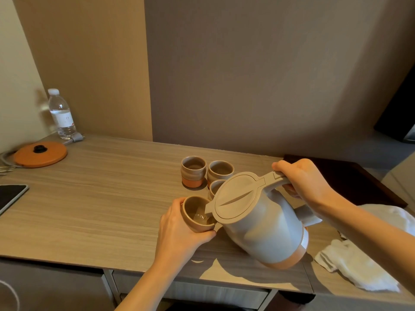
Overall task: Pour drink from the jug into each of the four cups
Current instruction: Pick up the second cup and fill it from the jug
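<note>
A person's left hand (179, 230) wraps round a small tan ceramic cup (197, 215) near the front edge of a wood-grain desk (101, 198), thumb and fingers curled about its wall and the cup tipped slightly toward the jug. The right hand (303, 180) is clamped on the handle of a grey lidded jug (262, 223) with an orange band at its base. The jug leans left so that its spout sits over the cup's rim; pale liquid lies in the bottom of the cup. Whether the jug's base touches the desk cannot be told. A crumpled white cloth (350, 263) lies by the front right corner, just beside the jug. Behind the jug's lid a third cup (216, 187) is half hidden, and beyond it the back-left cup (193, 171) and back-right cup (221, 172) stand upright side by side near the middle of the desk. A dark tray (348, 178) rests at the far right edge. At the left edge lies a dark-screened device (11, 196); farther back sit an orange lid (40, 153) with a black knob and, in the far left corner, a clear water bottle (61, 114).
</note>
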`<control>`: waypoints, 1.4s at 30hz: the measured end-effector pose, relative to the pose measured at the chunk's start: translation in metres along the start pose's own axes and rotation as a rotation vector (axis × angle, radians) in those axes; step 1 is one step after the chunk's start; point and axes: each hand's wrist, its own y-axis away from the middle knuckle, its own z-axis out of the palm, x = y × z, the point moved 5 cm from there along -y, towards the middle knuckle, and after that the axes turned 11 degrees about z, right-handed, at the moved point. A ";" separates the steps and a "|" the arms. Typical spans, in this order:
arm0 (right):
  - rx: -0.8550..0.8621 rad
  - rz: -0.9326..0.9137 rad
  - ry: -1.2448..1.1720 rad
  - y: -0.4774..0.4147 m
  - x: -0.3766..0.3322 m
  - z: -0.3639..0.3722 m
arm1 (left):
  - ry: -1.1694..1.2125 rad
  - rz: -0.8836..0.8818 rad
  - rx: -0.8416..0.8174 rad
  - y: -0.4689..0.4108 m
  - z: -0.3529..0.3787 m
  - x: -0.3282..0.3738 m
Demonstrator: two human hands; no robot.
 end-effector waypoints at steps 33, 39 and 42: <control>0.001 -0.033 0.054 -0.002 -0.001 0.006 | 0.106 -0.067 -0.002 0.008 -0.003 0.001; -0.014 -0.036 0.039 0.000 -0.004 0.007 | 0.100 -0.078 0.001 0.010 -0.001 -0.002; -0.011 -0.039 0.050 -0.001 -0.004 0.008 | 0.114 -0.084 0.001 0.010 -0.001 -0.003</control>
